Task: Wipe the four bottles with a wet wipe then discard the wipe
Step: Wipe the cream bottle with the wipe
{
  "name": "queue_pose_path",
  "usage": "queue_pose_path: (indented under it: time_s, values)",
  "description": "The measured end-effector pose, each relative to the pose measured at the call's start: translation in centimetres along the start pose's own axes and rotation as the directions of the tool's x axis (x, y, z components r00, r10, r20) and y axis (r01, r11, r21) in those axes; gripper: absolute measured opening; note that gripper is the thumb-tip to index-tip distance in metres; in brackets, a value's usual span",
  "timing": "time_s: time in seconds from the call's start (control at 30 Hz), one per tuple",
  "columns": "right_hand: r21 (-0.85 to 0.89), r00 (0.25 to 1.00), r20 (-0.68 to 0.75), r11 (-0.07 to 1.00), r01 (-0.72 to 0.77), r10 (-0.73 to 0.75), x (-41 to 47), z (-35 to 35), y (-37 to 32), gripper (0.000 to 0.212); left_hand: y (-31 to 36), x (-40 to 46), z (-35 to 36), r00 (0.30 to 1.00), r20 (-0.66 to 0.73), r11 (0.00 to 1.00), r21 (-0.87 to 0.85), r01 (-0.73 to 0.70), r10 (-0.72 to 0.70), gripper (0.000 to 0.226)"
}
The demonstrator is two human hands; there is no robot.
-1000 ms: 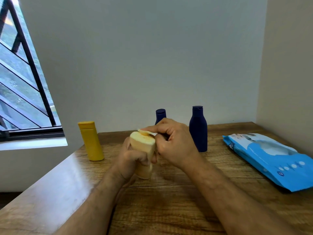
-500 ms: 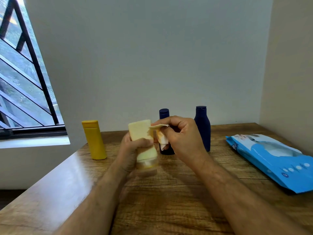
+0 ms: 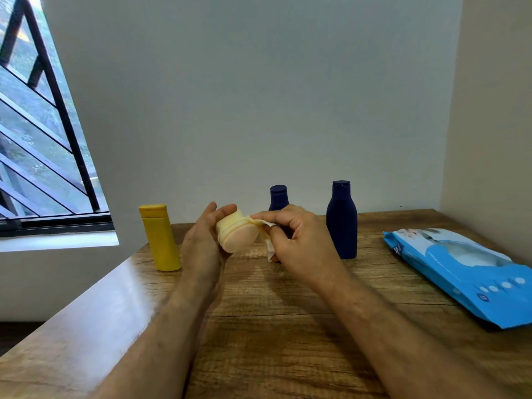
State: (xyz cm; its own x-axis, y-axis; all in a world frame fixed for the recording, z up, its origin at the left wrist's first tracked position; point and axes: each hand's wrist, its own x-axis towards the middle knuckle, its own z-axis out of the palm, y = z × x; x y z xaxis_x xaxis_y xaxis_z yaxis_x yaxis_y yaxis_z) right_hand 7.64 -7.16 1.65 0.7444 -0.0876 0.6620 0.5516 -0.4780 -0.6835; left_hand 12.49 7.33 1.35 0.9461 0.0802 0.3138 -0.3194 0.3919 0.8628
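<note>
Head view shows my left hand (image 3: 201, 249) curled round the pale yellow bottle (image 3: 237, 233), tipped so its flat end faces me, raised above the wooden table (image 3: 288, 326). My right hand (image 3: 299, 243) pinches the wet wipe (image 3: 269, 240) between thumb and fingers and presses a fold of it to the bottle's upper edge; the rest of the wipe hangs below my fingers. I judge this to be the wiping step on one of the four bottles. Standing on the table are the mustard bottle (image 3: 159, 239) to the left, the small navy bottle (image 3: 278, 197) partly hidden behind my right hand, and the tall navy bottle (image 3: 342, 221). The blue wipes pack (image 3: 466, 272) lies at the right. Next I would need to turn the bottle in my left hand to reach unwiped sides, then set it down upright.
</note>
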Motion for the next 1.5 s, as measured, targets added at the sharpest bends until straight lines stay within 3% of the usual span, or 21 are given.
queue_pose_path:
  time_s: [0.1, 0.2, 0.37, 0.47, 0.5, 0.6, 0.67, 0.73, 0.87, 1.03, 1.3, 1.5]
  values:
    - [-0.069, 0.999, 0.021, 0.997, 0.038, -0.036, -0.1, 0.0, 0.0, 0.031, 0.2, 0.0, 0.0, 0.997, 0.011, 0.983, -0.168, 0.078, -0.077, 0.046]
    - [-0.113, 0.997, 0.064, 0.992, 0.047, -0.04, -0.2, 0.2, -0.1, 0.033, 0.6, 0.3, -0.1, 0.992, -0.029, 0.98, -0.163, 0.117, -0.124, 0.049]
    - [-0.16, 0.995, 0.101, 0.987, 0.034, -0.018, -0.4, 0.3, 0.1, 0.033, 0.4, 0.6, -0.7, 0.965, 0.108, 0.949, -0.183, 0.255, -0.239, 0.05]
    - [-0.163, 0.992, 0.126, 0.986, 0.028, -0.007, -0.6, 0.3, 0.1, 0.033, 0.3, 0.3, -1.1, 0.946, 0.203, 0.965, -0.024, 0.262, -0.252, 0.035]
    - [-0.166, 0.991, 0.13, 0.986, 0.033, -0.011, -0.6, 0.4, 0.1, 0.032, 0.2, 0.1, -1.2, 0.943, 0.21, 0.966, 0.071, 0.247, -0.257, 0.041]
    - [-0.163, 0.994, 0.112, 0.987, 0.013, 0.005, -0.6, 0.4, 0.1, 0.029, 0.2, 0.0, -1.1, 0.968, 0.089, 0.929, 0.314, 0.195, -0.234, 0.066]
    - [-0.154, 0.996, 0.085, 0.988, -0.014, 0.027, -0.4, 0.4, 0.2, 0.029, 0.2, -0.1, -1.0, 0.986, -0.017, 0.901, 0.403, 0.16, -0.167, 0.059]
    - [-0.154, 0.997, 0.067, 0.988, -0.027, 0.038, -0.4, 0.4, 0.3, 0.028, 0.0, 0.2, -1.3, 0.993, -0.104, 0.831, 0.547, 0.103, -0.054, 0.056]
    - [-0.159, 0.997, 0.062, 0.987, -0.038, 0.048, -0.4, 0.4, 0.4, 0.028, -1.2, 1.4, -2.4, 0.978, -0.155, 0.578, 0.815, 0.048, 0.137, 0.08]
    - [-0.175, 0.996, 0.073, 0.984, -0.04, 0.054, -0.4, 0.5, 0.2, 0.029, -2.7, 2.6, -2.7, 0.967, -0.235, 0.469, 0.869, 0.161, 0.102, 0.088]
    - [-0.189, 0.995, 0.085, 0.981, -0.04, 0.057, -0.3, 0.6, 0.3, 0.028, -4.1, 4.2, -3.6, 0.987, -0.126, 0.381, 0.921, 0.078, 0.101, 0.094]
    - [-0.18, 0.994, 0.089, 0.982, -0.051, 0.068, -0.2, 0.8, 0.3, 0.028, -4.3, 4.4, -3.7, 0.994, -0.103, 0.323, 0.942, 0.088, 0.029, 0.066]
